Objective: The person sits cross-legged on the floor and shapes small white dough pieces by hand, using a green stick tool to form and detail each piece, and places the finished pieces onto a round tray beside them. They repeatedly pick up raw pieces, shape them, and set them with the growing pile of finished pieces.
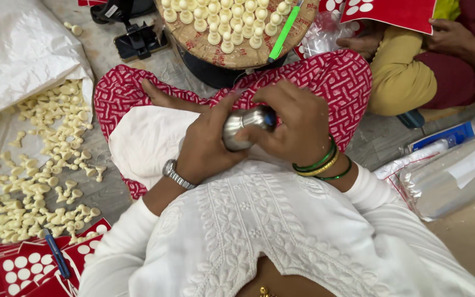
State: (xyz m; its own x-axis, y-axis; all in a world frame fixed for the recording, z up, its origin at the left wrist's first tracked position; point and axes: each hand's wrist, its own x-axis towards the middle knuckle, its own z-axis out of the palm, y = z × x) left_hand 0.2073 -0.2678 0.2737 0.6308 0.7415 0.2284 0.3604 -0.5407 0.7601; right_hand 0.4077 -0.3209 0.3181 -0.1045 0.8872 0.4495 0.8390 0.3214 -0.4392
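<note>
Over the person's lap, the left hand [204, 147] cups a rounded steel container [244, 126], its grip closed around the body. The right hand [295, 124] curls shut over the container's top end. Beyond them, a round board [248, 52] carries cream chess pieces [221, 19]; more pieces [45, 165] litter the floor at left.

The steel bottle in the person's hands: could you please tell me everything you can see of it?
The steel bottle is a small rounded vessel of shiny, silvery metal that reflects light. It lies roughly on its side above the person's lap, over the white cloth. The left hand cups its rounded end from below, and the right hand covers its other end, where a bit of blue shows by the fingers. Whether that is a cap cannot be told.
</note>
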